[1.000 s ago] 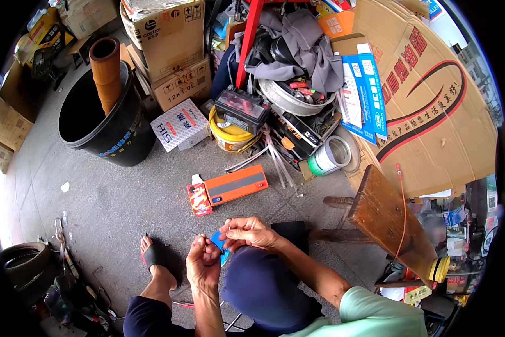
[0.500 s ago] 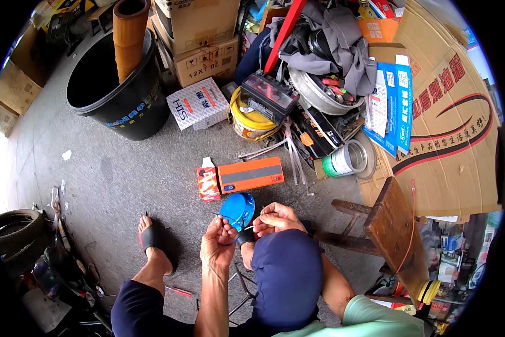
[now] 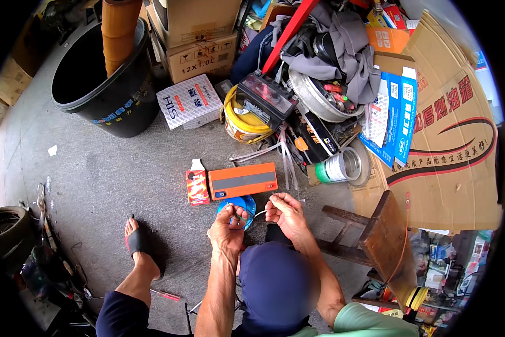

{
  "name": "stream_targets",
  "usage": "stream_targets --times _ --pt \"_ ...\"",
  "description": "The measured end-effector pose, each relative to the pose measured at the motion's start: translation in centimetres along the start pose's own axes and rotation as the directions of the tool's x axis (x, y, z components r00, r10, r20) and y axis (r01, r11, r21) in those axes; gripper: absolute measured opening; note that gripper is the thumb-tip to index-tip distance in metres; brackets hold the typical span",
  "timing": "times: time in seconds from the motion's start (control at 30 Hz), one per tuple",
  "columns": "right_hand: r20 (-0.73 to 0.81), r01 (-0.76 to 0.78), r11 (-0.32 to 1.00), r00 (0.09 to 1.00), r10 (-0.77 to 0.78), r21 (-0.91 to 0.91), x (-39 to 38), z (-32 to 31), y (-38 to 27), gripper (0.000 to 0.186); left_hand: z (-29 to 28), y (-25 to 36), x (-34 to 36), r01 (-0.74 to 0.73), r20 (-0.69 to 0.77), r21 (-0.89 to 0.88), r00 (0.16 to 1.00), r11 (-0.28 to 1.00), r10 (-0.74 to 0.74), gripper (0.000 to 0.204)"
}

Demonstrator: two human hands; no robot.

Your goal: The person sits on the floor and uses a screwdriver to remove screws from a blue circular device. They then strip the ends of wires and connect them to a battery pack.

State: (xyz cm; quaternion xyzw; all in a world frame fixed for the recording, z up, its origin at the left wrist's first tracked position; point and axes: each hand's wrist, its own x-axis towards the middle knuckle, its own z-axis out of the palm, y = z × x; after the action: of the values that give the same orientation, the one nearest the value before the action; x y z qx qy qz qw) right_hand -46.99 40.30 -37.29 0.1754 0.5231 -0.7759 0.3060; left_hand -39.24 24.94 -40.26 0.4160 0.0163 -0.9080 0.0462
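Observation:
My left hand (image 3: 228,227) is closed in a pinch in front of a round blue disc-shaped thing (image 3: 249,203), partly covering it. What lies between its fingertips is too small to make out. A thin white strand (image 3: 260,213) runs from near the blue thing to my right hand (image 3: 286,215), whose thumb and fingers pinch it. Both hands are raised above my knee, a short gap apart. Just beyond them lie an orange box with a grey stripe (image 3: 244,180) and a small red and white box (image 3: 197,185) with its flap up.
A black bucket (image 3: 126,115) stands at the far left by stacked cartons (image 3: 202,56). A black battery (image 3: 266,101) rests on a yellow tub (image 3: 238,130). Flattened cardboard (image 3: 449,185) and a wooden stool (image 3: 384,241) are at the right. A red-handled tool (image 3: 165,295) lies near my foot.
My right hand has moved up and right, away from my left hand, and more of the white strand's end shows beside it. The view has shifted, and my left hand covers more of the blue thing.

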Motion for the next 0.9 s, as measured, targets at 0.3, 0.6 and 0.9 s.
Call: stream_targets --times 0.3,0.6,0.9 --pt "-0.158 0.031 0.999 0.987 -0.026 0.030 1.8 -0.8 0.8 0.016 -0.2 -1.1 1.8 -0.095 -0.118 0.034 0.988 0.995 0.098 0.010" --pt "-0.267 -0.005 1.000 0.964 0.002 -0.009 2.5 0.0 0.6 0.020 0.6 -0.6 2.4 -0.159 -0.164 0.111 0.971 0.981 0.176 0.014" --pt "-0.285 -0.025 0.997 0.958 0.002 -0.078 2.9 0.1 0.6 0.020 0.8 -0.9 1.5 -0.185 -0.139 0.159 0.968 0.970 0.208 0.021"
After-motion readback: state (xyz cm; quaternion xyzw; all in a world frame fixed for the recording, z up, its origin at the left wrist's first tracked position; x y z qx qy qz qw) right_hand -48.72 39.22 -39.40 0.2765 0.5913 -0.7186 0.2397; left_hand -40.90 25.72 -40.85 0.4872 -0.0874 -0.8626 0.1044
